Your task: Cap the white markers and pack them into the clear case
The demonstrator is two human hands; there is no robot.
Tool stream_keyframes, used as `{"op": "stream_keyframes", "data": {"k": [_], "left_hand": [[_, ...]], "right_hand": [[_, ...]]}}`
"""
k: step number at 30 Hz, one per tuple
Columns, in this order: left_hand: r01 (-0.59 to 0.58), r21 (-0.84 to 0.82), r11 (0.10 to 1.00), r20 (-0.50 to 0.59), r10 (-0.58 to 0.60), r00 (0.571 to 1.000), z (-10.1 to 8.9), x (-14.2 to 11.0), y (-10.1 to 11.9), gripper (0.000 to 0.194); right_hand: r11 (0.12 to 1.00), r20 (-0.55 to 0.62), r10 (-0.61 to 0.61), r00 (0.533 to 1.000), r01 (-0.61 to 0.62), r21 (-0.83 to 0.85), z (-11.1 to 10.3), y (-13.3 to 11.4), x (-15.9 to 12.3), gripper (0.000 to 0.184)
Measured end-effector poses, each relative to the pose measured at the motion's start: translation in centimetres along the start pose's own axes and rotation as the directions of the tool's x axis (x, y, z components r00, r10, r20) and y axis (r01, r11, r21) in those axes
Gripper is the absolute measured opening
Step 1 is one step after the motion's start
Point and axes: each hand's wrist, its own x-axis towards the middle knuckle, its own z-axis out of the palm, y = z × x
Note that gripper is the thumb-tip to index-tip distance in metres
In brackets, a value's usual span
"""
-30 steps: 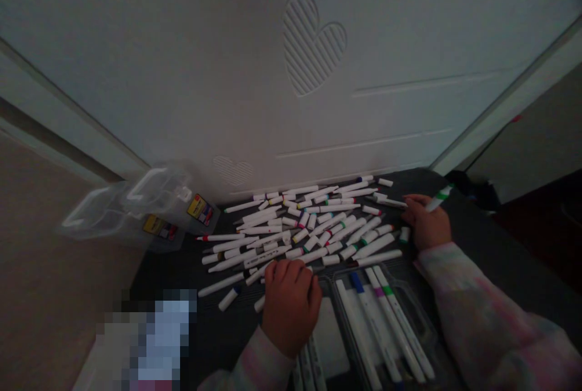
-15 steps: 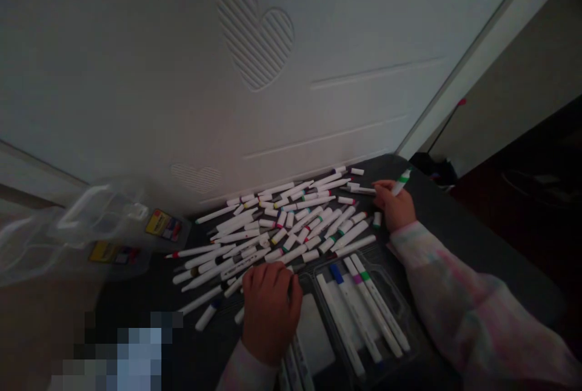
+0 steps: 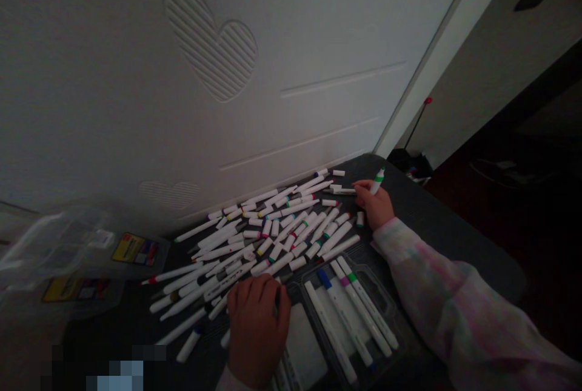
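Observation:
My right hand (image 3: 374, 204) is closed around a white marker (image 3: 377, 180) with a green band; its green tip points up and away. A marker lying on the table (image 3: 343, 191) reaches to these fingers, and a loose green-rimmed cap (image 3: 360, 219) lies just below the hand. My left hand (image 3: 259, 324) is curled, palm down, at the left part of the clear marker case (image 3: 393, 312); what its fingers hold, if anything, is hidden. Several markers lie in the case, among them a blue-banded marker (image 3: 345, 318). Beyond both hands spreads a pile of loose white markers and caps (image 3: 268, 233).
The dark table (image 3: 445, 245) stands against a white panel (image 3: 113, 106) with raised hearts. Clear plastic cases (image 3: 68, 245) with yellow labels are at the left. Past the table's right edge are dark items (image 3: 411, 163) and a thin red-topped stick (image 3: 418, 121).
The view has turned to the right, so everything sits further left in it. Both hands keep about the same places and poses over the table, with the green-banded marker still in my right hand.

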Motion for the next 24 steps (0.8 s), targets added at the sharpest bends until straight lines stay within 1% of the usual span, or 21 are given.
{"op": "stream_keyframes", "data": {"k": [6, 15, 24], "left_hand": [[0.001, 0.010, 1.000, -0.005, -0.001, 1.000, -0.06, 0.01, 0.06, 0.016], [0.031, -0.009, 0.999, 0.040, -0.031, 0.999, -0.10, -0.03, 0.07, 0.013], [0.043, -0.010, 0.999, 0.047, -0.043, 0.998, 0.04, -0.10, 0.08, 0.012]], "right_hand": [[1.000, -0.003, 0.004, 1.000, -0.004, -0.010, 0.03, 0.06, 0.00, 0.018], [0.999, -0.007, -0.008, 1.000, 0.008, -0.034, -0.14, 0.21, 0.11, 0.019], [0.999, 0.006, -0.025, 1.000, 0.025, -0.028, -0.15, 0.30, 0.13, 0.019]]}}
